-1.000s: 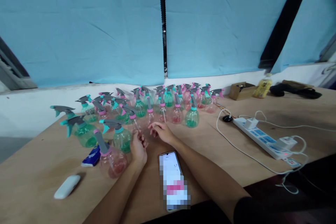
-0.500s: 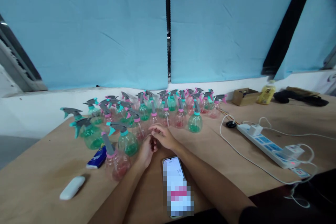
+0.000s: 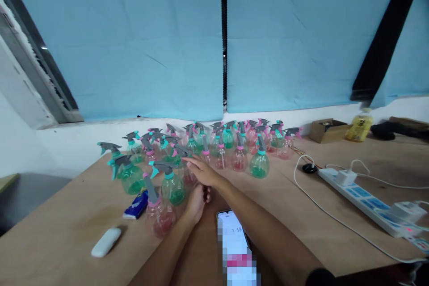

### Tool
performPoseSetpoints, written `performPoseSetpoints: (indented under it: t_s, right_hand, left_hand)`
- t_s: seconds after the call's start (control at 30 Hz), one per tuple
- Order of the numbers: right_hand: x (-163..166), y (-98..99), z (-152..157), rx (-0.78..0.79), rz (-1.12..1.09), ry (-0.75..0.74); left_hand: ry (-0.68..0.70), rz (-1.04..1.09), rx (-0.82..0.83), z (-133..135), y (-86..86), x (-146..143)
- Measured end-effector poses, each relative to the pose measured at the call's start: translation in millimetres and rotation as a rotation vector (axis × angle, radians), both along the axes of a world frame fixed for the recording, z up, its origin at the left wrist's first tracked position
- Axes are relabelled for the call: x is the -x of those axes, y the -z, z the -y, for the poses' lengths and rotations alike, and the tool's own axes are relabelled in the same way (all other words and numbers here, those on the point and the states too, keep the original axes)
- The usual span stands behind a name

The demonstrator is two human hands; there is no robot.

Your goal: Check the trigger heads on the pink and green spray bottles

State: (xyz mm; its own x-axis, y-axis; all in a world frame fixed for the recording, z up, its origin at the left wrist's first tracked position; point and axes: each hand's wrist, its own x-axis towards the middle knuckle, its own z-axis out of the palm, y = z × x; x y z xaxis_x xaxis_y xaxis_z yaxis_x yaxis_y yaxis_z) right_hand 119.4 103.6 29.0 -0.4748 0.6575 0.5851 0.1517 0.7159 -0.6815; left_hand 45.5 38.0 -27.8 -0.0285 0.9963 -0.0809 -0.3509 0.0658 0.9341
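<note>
Several small spray bottles, green or pink with grey triggers, stand crowded at the table's far side. My right hand (image 3: pixel 201 170) reaches left across them with fingers stretched flat, its fingertips at the grey trigger of a pink bottle (image 3: pixel 186 170). My left hand (image 3: pixel 197 200) rests on the table just below the right wrist. Its fingers are curled and partly hidden by that wrist. Beside it stand a green bottle (image 3: pixel 172 185) and a pink bottle (image 3: pixel 158 214). A phone (image 3: pixel 236 246) lies on the wooden table (image 3: pixel 284 214) between my forearms.
A white oblong object (image 3: pixel 106 242) and a blue packet (image 3: pixel 136 205) lie at the left. On the right are a white power strip (image 3: pixel 365 199) with cables, a black round item (image 3: pixel 308 168), a cardboard box (image 3: pixel 326 129) and a yellow bottle (image 3: pixel 360 127). Blue sheets hang behind.
My right hand has moved left over the left hand toward the bottles, with its fingers stretched out. The left hand has drawn back under the right wrist. The view has shifted left.
</note>
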Motion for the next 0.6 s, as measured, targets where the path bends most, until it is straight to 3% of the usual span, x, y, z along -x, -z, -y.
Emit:
performPoseSetpoints:
  t_s: [0.33,0.6]
  right_hand:
    - [-8,-9.8,4,-0.245,0.128,0.080]
    - [-30,-38.9,27,-0.306,-0.230,0.223]
  left_hand:
    - [-0.001,-0.039,-0.018,-1,-1.2,-1]
    - [0.046,-0.134,-0.063,4,-2.8,-8]
